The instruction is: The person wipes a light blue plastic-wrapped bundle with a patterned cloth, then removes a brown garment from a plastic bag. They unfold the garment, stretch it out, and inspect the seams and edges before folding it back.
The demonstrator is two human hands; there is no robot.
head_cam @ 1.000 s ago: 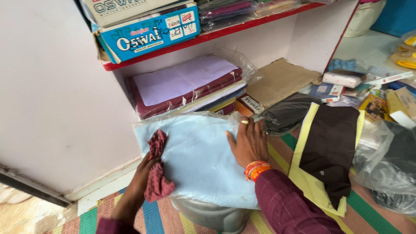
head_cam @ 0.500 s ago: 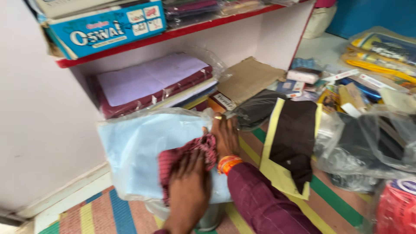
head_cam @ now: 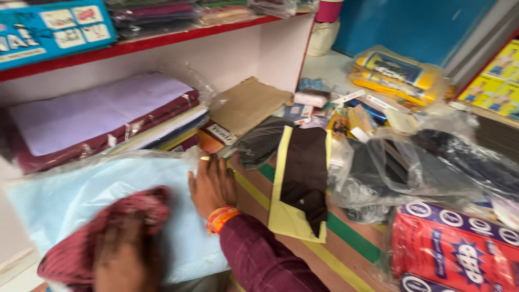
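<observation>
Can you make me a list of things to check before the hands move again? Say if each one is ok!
1. Left hand holds the maroon rag: ok, though blurred.
2. Right hand lies flat on the light blue packet: ok.
3. Plastic wrap on the packet is whole: cannot tell.
4. Packet sits fully on its support: not ok, its near edge hangs over.
5. Dark cloth on yellow card lies apart from the right hand: ok.
</observation>
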